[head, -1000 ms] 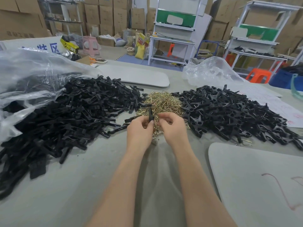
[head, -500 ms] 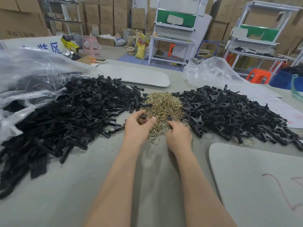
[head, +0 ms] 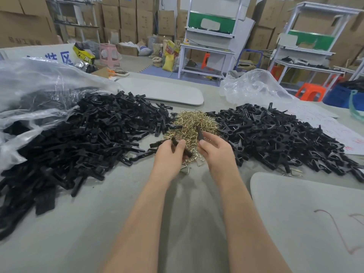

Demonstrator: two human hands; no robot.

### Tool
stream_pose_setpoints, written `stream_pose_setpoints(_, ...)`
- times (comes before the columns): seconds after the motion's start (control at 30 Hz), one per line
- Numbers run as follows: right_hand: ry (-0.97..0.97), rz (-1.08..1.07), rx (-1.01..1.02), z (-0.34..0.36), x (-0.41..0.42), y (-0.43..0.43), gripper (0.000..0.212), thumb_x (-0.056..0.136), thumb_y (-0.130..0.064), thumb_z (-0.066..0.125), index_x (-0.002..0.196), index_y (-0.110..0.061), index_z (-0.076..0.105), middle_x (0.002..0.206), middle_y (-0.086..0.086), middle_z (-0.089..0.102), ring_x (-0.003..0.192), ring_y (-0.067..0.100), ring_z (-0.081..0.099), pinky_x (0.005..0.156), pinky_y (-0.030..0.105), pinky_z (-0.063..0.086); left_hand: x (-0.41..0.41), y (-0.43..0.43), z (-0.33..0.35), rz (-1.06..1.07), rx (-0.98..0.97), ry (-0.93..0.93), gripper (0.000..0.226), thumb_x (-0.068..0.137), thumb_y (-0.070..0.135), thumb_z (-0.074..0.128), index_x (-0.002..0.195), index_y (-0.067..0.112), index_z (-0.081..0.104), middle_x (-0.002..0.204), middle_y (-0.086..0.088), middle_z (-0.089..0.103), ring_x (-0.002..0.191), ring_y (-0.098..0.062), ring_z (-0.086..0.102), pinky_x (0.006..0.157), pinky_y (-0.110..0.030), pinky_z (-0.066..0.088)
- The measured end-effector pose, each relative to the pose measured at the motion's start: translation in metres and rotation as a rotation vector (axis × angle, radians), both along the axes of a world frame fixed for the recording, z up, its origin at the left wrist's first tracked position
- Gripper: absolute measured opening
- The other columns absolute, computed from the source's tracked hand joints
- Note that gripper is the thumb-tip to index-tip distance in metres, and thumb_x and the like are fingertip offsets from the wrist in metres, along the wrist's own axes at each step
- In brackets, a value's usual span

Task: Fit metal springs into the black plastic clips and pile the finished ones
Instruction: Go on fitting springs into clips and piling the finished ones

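A small heap of brass-coloured metal springs (head: 194, 123) lies mid-table between two big piles of black plastic clips: one on the left (head: 78, 138), one on the right (head: 275, 136) whose clips show wire springs. My left hand (head: 169, 154) grips a black clip piece (head: 182, 147) just in front of the springs. My right hand (head: 215, 149) pinches another black clip piece (head: 200, 133) that points up over the spring heap. The two hands are close together but apart.
A clear plastic bag (head: 35, 91) spills the left pile. Another crumpled bag (head: 254, 87) sits at the back right. Grey boards lie at the back (head: 163, 91) and at the front right (head: 307, 219). Loose springs (head: 293, 172) lie beside the right pile. Papers (head: 338, 133) lie at the far right.
My right hand has lifted off the spring heap with a black piece pinched in it. My left hand has drawn slightly right and toward me, its clip piece now more visible.
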State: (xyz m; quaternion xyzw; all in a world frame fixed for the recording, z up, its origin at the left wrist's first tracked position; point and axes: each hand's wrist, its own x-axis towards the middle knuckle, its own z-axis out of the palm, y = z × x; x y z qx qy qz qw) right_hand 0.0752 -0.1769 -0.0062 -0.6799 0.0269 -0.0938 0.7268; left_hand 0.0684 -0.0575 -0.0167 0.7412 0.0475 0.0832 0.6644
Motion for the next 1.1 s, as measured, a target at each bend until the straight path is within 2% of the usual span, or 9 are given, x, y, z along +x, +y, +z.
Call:
stream_pose_setpoints(0.1, -0.006, 0.18, 0.176, 0.0062, -0.0033, 0.0023, 0.024, 0.09, 0.007, 0.053, 0.109, -0.002, 0.064, 0.094, 0.006, 0.069, 0.083, 0.006, 0.067, 0.074, 0.014, 0.052, -0.0015, -0.0007, -0.0001, -0.036, -0.203, 0.007, 0.02, 0.095, 0.023, 0.057, 0.079, 0.01, 0.061, 0.065, 0.002, 0.068, 0.061, -0.009, 0.062, 0.073, -0.029, 0.054)
stream_pose_setpoints(0.2, -0.017, 0.201, 0.231, 0.0093, -0.0056, 0.005, 0.024, 0.088, 0.01, 0.053, 0.093, -0.01, 0.064, 0.083, -0.001, 0.068, 0.084, 0.009, 0.066, 0.08, 0.02, 0.054, -0.0019, 0.0027, 0.001, -0.048, -0.358, 0.029, 0.02, 0.093, 0.022, 0.059, 0.079, 0.009, 0.064, 0.068, -0.002, 0.065, 0.062, -0.01, 0.059, 0.073, -0.027, 0.052)
stream_pose_setpoints(0.3, -0.091, 0.159, 0.066, 0.008, -0.0062, 0.0054, 0.026, 0.086, 0.009, 0.057, 0.091, -0.017, 0.062, 0.087, -0.005, 0.065, 0.089, 0.01, 0.06, 0.086, 0.024, 0.051, -0.003, 0.0042, 0.0031, -0.12, -0.507, 0.042, 0.016, 0.095, 0.016, 0.055, 0.086, 0.009, 0.066, 0.074, -0.001, 0.064, 0.069, -0.009, 0.059, 0.07, -0.019, 0.052)
stream_pose_setpoints(0.4, -0.181, 0.099, -0.111, 0.0067, -0.0079, 0.0057, 0.029, 0.084, 0.008, 0.059, 0.089, -0.021, 0.064, 0.075, -0.014, 0.065, 0.08, 0.005, 0.058, 0.082, 0.024, 0.049, -0.0043, 0.0036, 0.006, -0.184, -0.607, 0.051, 0.017, 0.097, 0.009, 0.049, 0.09, 0.009, 0.064, 0.07, 0.002, 0.064, 0.062, -0.005, 0.06, 0.061, -0.013, 0.051)
stream_pose_setpoints(0.53, -0.154, 0.112, -0.148, 0.0074, -0.0093, 0.006, 0.029, 0.086, 0.007, 0.055, 0.089, -0.021, 0.064, 0.068, 0.002, 0.058, 0.065, 0.012, 0.054, 0.066, 0.024, 0.045, -0.0042, 0.0036, 0.0064, -0.187, -0.62, 0.056, 0.016, 0.095, -0.001, 0.048, 0.091, 0.005, 0.062, 0.074, -0.001, 0.063, 0.059, -0.002, 0.062, 0.06, -0.013, 0.051)
stream_pose_setpoints(0.67, -0.082, 0.135, -0.107, 0.0088, -0.0093, 0.0079, 0.026, 0.09, 0.001, 0.048, 0.086, -0.019, 0.064, 0.076, 0.004, 0.06, 0.073, 0.015, 0.057, 0.072, 0.032, 0.049, 0.0005, 0.0055, 0.0026, -0.083, -0.578, 0.061, 0.012, 0.091, 0.001, 0.058, 0.102, 0.001, 0.061, 0.079, -0.002, 0.065, 0.064, -0.007, 0.062, 0.063, -0.016, 0.051)
stream_pose_setpoints(0.83, -0.139, 0.108, -0.241, 0.0083, -0.0094, 0.0086, 0.019, 0.088, 0.001, 0.056, 0.091, -0.018, 0.056, 0.086, 0.006, 0.063, 0.074, 0.018, 0.058, 0.078, 0.04, 0.052, 0.0021, 0.0064, 0.0015, -0.05, -0.552, 0.037, 0.011, 0.09, 0.002, 0.06, 0.088, 0.012, 0.065, 0.066, 0.006, 0.068, 0.058, -0.002, 0.061, 0.061, -0.014, 0.052)
stream_pose_setpoints(0.97, -0.153, 0.087, -0.222, 0.008, -0.0086, 0.0087, 0.025, 0.087, 0.0, 0.062, 0.103, -0.018, 0.052, 0.101, 0.006, 0.064, 0.09, 0.014, 0.063, 0.087, 0.026, 0.051, 0.0034, 0.0055, 0.0004, -0.045, -0.481, 0.018, 0.015, 0.09, 0.003, 0.06, 0.104, 0.007, 0.065, 0.084, -0.002, 0.066, 0.07, -0.008, 0.06, 0.065, -0.016, 0.049)
stream_pose_setpoints(1.1, -0.189, 0.119, -0.285, 0.0085, -0.0078, 0.0097, 0.019, 0.086, 0.005, 0.061, 0.1, -0.008, 0.061, 0.091, -0.001, 0.065, 0.083, 0.0, 0.062, 0.08, 0.014, 0.05, 0.0029, 0.0056, -0.001, -0.013, -0.369, -0.034, 0.016, 0.091, 0.005, 0.06, 0.103, 0.013, 0.066, 0.087, -0.001, 0.067, 0.079, -0.009, 0.06, 0.072, -0.019, 0.05)
